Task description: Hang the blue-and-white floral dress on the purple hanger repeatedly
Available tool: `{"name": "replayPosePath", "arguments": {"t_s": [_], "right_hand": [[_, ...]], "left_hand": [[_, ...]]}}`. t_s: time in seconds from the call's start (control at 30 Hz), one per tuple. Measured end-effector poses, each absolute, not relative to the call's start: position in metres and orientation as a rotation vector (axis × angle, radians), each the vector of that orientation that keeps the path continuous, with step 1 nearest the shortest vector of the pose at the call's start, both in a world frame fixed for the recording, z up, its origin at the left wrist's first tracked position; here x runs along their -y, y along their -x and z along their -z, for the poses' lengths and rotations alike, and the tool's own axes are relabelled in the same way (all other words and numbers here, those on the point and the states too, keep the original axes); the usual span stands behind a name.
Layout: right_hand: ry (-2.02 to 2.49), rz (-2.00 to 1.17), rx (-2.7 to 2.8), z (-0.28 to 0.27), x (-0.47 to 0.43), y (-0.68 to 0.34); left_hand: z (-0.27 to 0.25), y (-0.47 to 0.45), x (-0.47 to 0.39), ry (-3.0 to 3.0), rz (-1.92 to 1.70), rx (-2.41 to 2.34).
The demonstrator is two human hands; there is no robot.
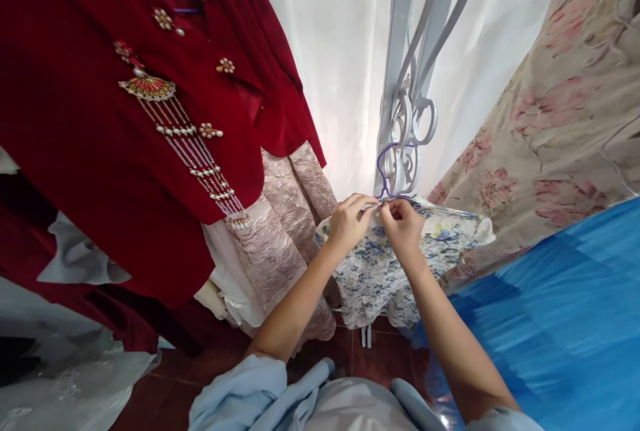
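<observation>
A white garment with a blue and yellow floral print (373,278) hangs on a purple hanger (383,168), whose hook loops over the scrollwork of a grey metal stand. At the garment's neckline, just under the hook, my left hand (350,218) pinches the cloth edge between thumb and fingers. Close beside it on the right, my right hand (404,223) is closed with its fingertips on the same spot. The two hands almost meet there. Whatever small detail lies between the fingertips is too small to make out.
Left hangs a dark red jacket (240,104) with beaded ornaments, above a pale pink brocade garment (290,198). The grey metal stand (400,71) rises ahead before a white curtain (335,51). Beige floral fabric (545,118) and blue tulle (560,311) fill the right. The floor (350,351) is dark red tile.
</observation>
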State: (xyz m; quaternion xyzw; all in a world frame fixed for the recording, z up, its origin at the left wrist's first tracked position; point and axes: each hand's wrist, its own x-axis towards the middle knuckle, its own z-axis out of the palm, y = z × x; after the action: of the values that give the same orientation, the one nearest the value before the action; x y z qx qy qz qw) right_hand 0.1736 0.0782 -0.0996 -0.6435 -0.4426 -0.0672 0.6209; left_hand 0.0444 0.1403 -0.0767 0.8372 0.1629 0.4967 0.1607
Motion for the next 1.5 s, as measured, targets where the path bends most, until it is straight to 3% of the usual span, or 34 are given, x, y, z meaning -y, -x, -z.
{"name": "replayPosePath", "arguments": {"t_s": [0.63,0.87,1.2,1.33,1.5], "right_hand": [[1.424,0.004,1.075,0.088,-0.054,-0.163],[1.193,0.509,1.241,0.022,-0.040,-0.180],[1.125,0.587,1.398,-0.003,-0.047,-0.183],[1.088,0.282,1.789,-0.028,-0.027,-0.172],[1.099,-0.788,2.207,-0.062,-0.027,-0.165]], "left_hand": [[0.063,-0.038,-0.144,-2.260,-1.509,-0.457],[0.047,-0.017,-0.144,-2.225,-1.406,-0.570],[0.037,0.001,-0.140,-2.104,-1.378,-0.604],[0.052,0.029,-0.131,-2.073,-1.133,-0.477],[0.059,0.040,-0.121,-2.131,-0.854,-0.387]]}}
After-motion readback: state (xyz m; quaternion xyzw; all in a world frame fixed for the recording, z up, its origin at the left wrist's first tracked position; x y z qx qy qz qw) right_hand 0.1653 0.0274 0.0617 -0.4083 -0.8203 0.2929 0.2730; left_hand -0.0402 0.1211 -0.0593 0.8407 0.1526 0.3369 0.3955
